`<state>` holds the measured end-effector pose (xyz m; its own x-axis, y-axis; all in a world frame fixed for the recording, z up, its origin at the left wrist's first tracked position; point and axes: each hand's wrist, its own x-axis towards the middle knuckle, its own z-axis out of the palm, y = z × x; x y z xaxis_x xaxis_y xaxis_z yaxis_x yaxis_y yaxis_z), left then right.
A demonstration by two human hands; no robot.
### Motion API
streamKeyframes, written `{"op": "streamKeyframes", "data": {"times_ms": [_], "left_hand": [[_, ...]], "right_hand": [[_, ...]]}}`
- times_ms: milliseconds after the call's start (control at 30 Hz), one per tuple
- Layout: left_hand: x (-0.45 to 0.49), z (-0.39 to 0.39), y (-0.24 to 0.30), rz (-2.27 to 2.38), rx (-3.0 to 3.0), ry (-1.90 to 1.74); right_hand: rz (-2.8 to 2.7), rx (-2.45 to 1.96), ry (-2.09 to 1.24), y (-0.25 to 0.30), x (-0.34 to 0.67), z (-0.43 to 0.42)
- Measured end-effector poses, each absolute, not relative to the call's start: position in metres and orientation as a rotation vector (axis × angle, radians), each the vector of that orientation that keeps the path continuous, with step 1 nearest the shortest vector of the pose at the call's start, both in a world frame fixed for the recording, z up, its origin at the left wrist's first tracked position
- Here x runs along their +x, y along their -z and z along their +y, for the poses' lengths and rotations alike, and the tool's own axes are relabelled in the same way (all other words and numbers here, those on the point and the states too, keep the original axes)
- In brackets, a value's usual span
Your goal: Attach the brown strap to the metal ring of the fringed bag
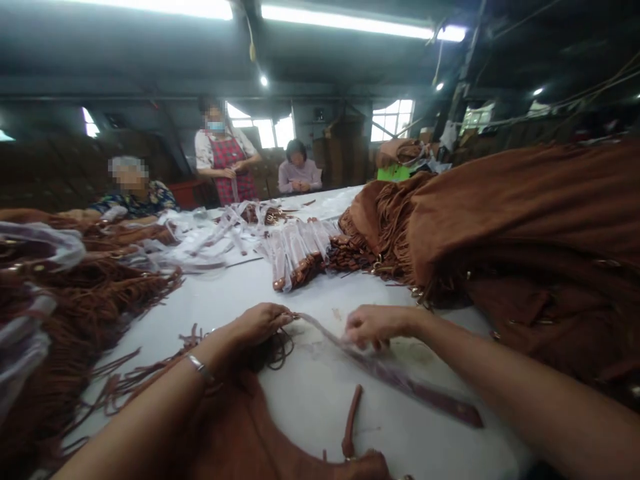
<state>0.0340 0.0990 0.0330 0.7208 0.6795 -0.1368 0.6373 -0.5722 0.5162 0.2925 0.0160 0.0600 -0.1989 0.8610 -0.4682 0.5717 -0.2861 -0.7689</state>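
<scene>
A: Pinching the clear sleeve at both ends: left hand clamped on its mouth, right hand closed mid-length.

B: Contents?

A: Apparently a brown strap, lying on the desk. Keep the sleeve taut, clear of the fringed bag.

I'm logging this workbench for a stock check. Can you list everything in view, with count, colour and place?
table: one, white, centre.
bagged strap: one, brown in clear sleeve, under both hands.
bagged strap bundle: one, mid-table.
loose strap: one, brown, near edge.
fringed suede pieces: piles, brown, right, left and under left arm.
co-workers: three, far end.
bracelet: one, silver, left wrist.
left hand: fingers pinch the sleeve end.
right hand: fingers on the sleeve.
</scene>
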Motion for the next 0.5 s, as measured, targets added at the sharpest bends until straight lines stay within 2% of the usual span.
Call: {"op": "streamKeyframes", "data": {"times_ms": [267, 400, 500], "left_hand": [[0.042, 0.108, -0.051, 1.153, 2.452, -0.282], [0.053, 0.083, -0.057, 1.32, 2.384, -0.443], [0.058, 0.051, -0.067, 1.338, 2.266, -0.412]], "right_hand": [[-1.477, -1.737, -1.663, -0.033, 0.278, 0.0], [-1.267, -1.592, -1.785, -0.018, 0.275, 0.006], [-1.105, -1.383, -1.825, -0.017, 0.271, 0.013]]}}
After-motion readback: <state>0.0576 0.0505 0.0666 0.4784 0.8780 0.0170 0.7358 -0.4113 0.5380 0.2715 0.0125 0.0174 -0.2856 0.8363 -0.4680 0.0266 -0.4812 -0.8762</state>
